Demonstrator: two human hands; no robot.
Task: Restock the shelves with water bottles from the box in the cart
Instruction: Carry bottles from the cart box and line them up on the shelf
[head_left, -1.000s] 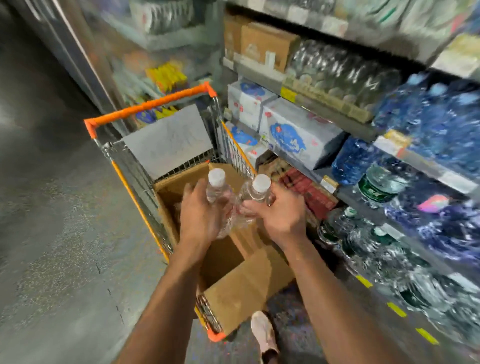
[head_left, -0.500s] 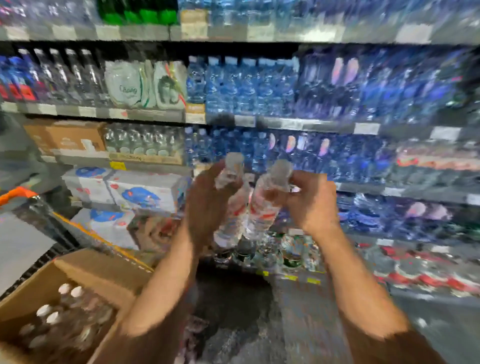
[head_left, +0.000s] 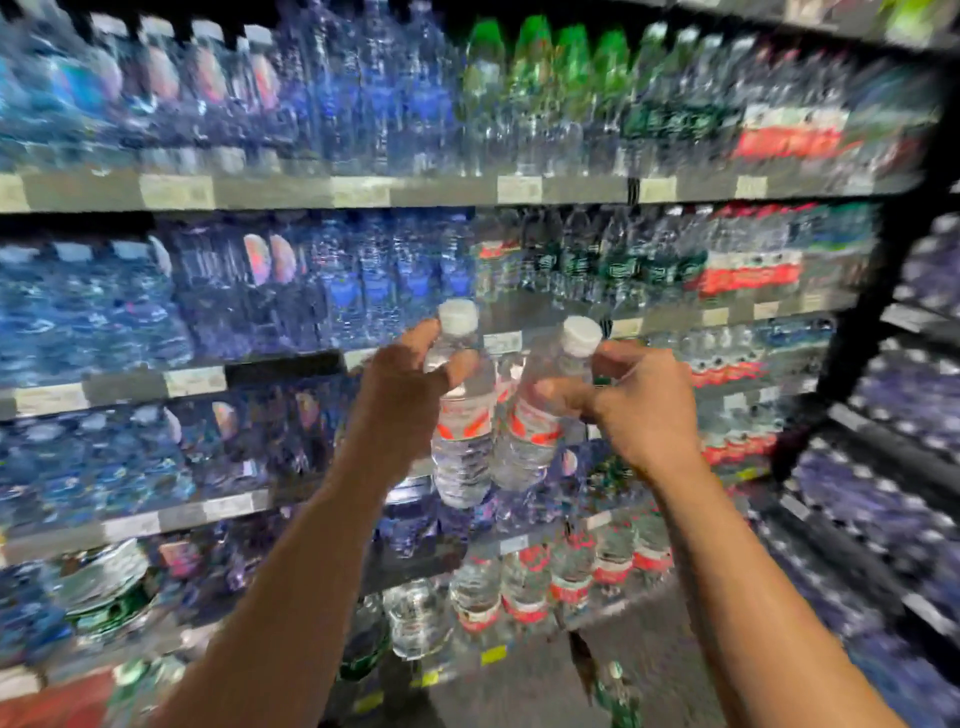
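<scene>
Five shelf tiers: the shelves (head_left: 363, 189) fill your whole view, stacked one above another and packed with bottled water; most of it is smeared by blur.
Top tier: green-capped bottles (head_left: 535, 78) stand right of centre, with blue-tinted bottles to their left.
Middle tiers: blue-labelled stock (head_left: 130, 301) takes the left half, and red-and-white labelled stock (head_left: 748, 270) sits at the right.
Low tier: a row of clear bottles with red labels (head_left: 524, 587) stands below your hands, upright and side by side.
Side rack: a dark rack of more bottles (head_left: 883, 493) runs along your right edge, too blurred to read.
Left-hand bottle (head_left: 462, 436): clear, white cap, red-and-white label, roughly upright, raised in front of the middle tiers and not yet on any shelf.
Right-hand bottle (head_left: 535, 431): the same kind, tilted so its cap leans right, its body touching or just beside the other bottle low down.
Left hand (head_left: 400, 384): your grip is closed round the upper part of its bottle, just under the cap, with fingers and thumb curled about it.
Right hand (head_left: 639, 405): your grip pinches its bottle near the shoulder, thumb in front and fingers behind.
Price tags (head_left: 176, 191): pale strips along each shelf edge, print unreadable.
</scene>
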